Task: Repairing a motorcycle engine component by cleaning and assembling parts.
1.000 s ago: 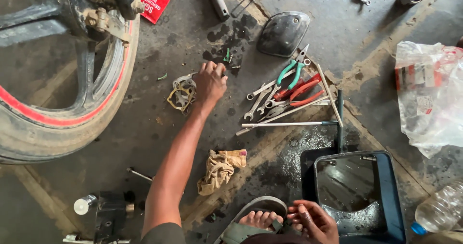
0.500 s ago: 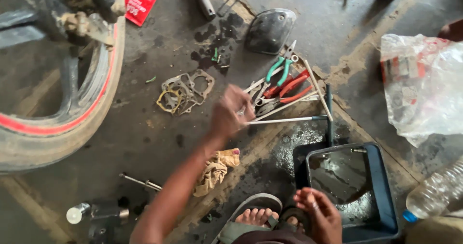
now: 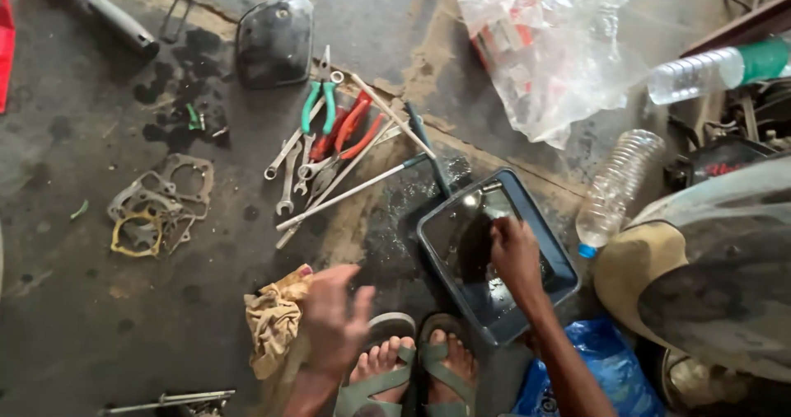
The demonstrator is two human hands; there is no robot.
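My left hand [image 3: 334,318] hovers blurred above a crumpled tan rag [image 3: 272,318] on the oily concrete floor, fingers spread and holding nothing. My right hand [image 3: 515,256] reaches down into a dark rectangular tray [image 3: 437,260] of black liquid, fingers curled; what they touch is hidden in the liquid. My sandalled feet [image 3: 412,363] rest just below the tray.
A pile of spanners, pliers and rods [image 3: 338,149] lies left of the tray. Flat gaskets [image 3: 156,207] lie further left, a black cover [image 3: 274,39] at the top. A plastic bag [image 3: 548,50], two bottles [image 3: 614,186] and a blue bag [image 3: 606,367] lie to the right.
My left hand has drawn back from the gaskets to above the rag. My right hand has moved from my foot into the tray. The view has swung right, and the wheel has left it.
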